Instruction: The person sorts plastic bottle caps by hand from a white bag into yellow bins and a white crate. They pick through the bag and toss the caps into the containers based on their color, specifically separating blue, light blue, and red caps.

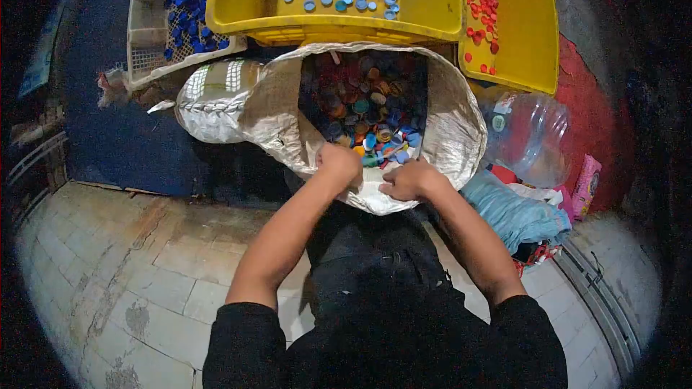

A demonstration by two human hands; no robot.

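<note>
A wide white woven sack [454,133] stands with its mouth spread in front of my body. Inside it lies a heap of mixed-colour bottle caps [362,106], with blue, white and green ones towards the near side. My left hand [341,164] is closed on the near rim, its fingers curled over the fabric. A short way to the right, my right hand [412,178] also grips the near rim, with its fingers bent. White folded fabric shows between the two hands. Parts of the fingertips are hidden.
Behind the sack, a yellow crate [249,0] holds light blue caps. A white mesh basket [148,46] has dark blue caps, and another yellow crate [530,36] red ones. A filled sack [213,122], clear plastic jug [537,133] and blue cloth bundle [512,209] lie around.
</note>
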